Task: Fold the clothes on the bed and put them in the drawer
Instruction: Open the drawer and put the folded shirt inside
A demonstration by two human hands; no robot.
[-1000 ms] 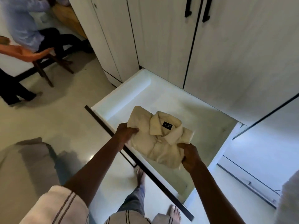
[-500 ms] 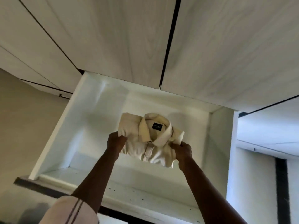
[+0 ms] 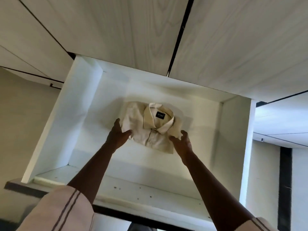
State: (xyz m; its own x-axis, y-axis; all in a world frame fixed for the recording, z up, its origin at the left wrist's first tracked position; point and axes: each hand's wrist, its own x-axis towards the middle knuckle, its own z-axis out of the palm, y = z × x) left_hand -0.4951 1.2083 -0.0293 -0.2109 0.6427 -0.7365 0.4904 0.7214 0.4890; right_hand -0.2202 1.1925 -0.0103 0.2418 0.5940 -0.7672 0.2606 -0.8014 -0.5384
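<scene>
At the far left is a strip of beige floor (image 3: 25, 114). Next to it stands the white left wall of the open drawer (image 3: 80, 124), which is pulled out from under the pale wood-grain wardrobe doors (image 3: 133, 30). In the bottom left corner there is a light sleeve with dark stripes (image 3: 63, 210), and a bare forearm reaches from it into the drawer.

The left hand (image 3: 117, 135) is released: its fingers are stretched along the left edge of the shirt and the thumb lies against the fabric, but it does not grasp it.

The cream shirt (image 3: 150, 130) lies folded on the bottom of the drawer, near the middle, well apart from both side walls. Its collar (image 3: 160, 121) points to the back of the drawer, and a small dark label (image 3: 160, 115) is inside the collar. The button line runs toward the person.

The right hand (image 3: 182, 141) is also released. Its fingers are loosely bent and spread just beside the right front corner of the shirt, and they hold nothing. I cannot tell if the fingertips touch the fabric.

Farther right is the right wall of the drawer.
</scene>
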